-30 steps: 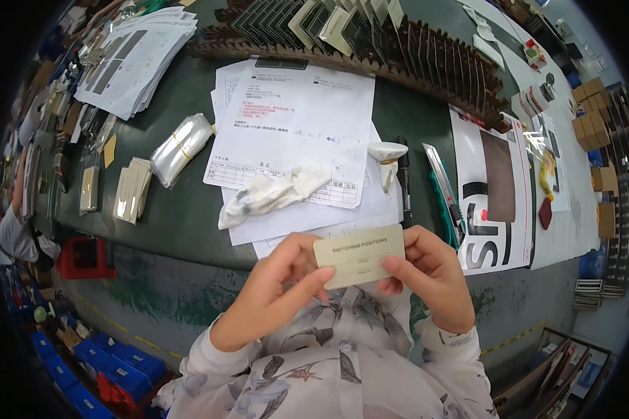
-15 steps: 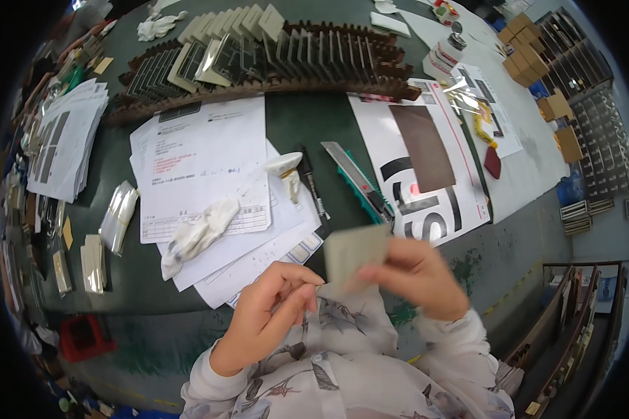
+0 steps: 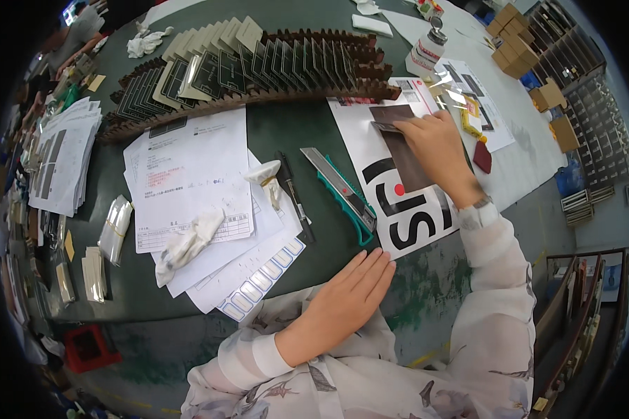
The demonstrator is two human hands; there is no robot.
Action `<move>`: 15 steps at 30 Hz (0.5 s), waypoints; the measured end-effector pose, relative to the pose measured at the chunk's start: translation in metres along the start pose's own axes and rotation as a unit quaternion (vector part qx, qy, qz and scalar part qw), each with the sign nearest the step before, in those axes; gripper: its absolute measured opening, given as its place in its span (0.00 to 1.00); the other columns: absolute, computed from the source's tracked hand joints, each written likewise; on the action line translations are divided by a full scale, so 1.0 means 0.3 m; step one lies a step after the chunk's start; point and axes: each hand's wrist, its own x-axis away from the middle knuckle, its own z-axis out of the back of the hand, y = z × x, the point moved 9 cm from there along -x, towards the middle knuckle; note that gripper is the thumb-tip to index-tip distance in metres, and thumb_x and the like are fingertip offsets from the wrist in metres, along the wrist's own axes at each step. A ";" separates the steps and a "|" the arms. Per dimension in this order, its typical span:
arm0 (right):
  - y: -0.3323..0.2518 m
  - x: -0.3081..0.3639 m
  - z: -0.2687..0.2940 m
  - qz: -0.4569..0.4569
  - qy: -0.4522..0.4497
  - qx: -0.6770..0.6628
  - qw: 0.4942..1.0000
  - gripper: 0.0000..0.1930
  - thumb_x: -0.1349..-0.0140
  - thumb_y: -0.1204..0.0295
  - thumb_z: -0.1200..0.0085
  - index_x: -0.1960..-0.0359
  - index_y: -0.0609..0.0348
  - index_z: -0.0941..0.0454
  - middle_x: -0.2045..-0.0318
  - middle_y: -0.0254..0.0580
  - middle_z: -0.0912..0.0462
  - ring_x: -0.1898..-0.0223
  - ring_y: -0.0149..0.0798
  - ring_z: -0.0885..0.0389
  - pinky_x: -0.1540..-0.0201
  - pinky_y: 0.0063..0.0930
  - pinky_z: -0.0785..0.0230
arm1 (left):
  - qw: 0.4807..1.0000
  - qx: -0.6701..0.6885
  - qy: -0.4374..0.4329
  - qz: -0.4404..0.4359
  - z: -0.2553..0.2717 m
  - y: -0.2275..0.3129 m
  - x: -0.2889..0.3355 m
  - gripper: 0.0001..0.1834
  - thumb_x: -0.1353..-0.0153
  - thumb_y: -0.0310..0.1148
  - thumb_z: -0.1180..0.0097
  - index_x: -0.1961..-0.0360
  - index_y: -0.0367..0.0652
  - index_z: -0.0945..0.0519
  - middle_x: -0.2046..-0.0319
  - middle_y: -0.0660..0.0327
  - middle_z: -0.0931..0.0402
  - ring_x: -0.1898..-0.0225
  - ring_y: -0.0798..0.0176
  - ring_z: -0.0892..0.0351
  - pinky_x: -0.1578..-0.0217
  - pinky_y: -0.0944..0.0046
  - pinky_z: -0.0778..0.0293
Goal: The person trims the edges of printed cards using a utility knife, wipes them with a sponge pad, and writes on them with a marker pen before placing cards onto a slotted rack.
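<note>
My right hand is closed on a thin flat panel. It holds the panel tilted on edge against a brown rectangular sheet, perhaps sandpaper; my fingers partly cover both. Beneath lies a white printed sheet with bold black lettering. My left hand rests flat at the table's near edge, fingers stretched together, tips by the printed sheet's lower corner. Close to it is a green utility knife with its wide blade out. A brown slotted rack holds many dark and beige panels upright.
Papers, crumpled white cloths and a black marker lie left of the knife. A white bottle and a yellow packet stand and lie at right. Wrapped strips are far left. A shelf rack stands beyond the table.
My right hand has carried the panel from in front of my body up and right onto the brown sheet. My left hand has moved right and flattened at the table edge.
</note>
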 end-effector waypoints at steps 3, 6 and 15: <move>-0.032 0.125 0.064 -0.025 -0.010 0.003 1.000 0.12 0.47 0.76 0.43 0.60 0.52 0.18 0.71 0.33 0.18 0.66 0.36 0.21 0.55 0.35 0.35 | 0.999 0.013 0.031 -0.001 0.001 -0.010 0.012 0.27 0.46 0.24 0.50 0.42 0.28 0.31 0.40 0.46 0.32 0.37 0.48 0.32 0.35 0.52 0.37; -0.062 0.241 0.146 -0.025 -0.043 0.008 0.999 0.13 0.47 0.78 0.43 0.59 0.54 0.18 0.70 0.33 0.18 0.66 0.37 0.21 0.55 0.37 0.35 | 0.999 0.026 0.046 0.004 -0.011 -0.017 0.028 0.28 0.46 0.24 0.50 0.42 0.28 0.31 0.40 0.45 0.32 0.37 0.47 0.33 0.35 0.51 0.37; -0.426 0.085 0.400 -0.010 0.062 -0.160 0.985 0.17 0.48 0.80 0.44 0.54 0.59 0.18 0.58 0.40 0.15 0.57 0.40 0.18 0.56 0.34 0.33 | 0.959 -0.027 0.223 0.175 0.391 -0.240 0.312 0.21 0.46 0.18 0.49 0.48 0.34 0.24 0.51 0.51 0.23 0.48 0.46 0.24 0.48 0.55 0.28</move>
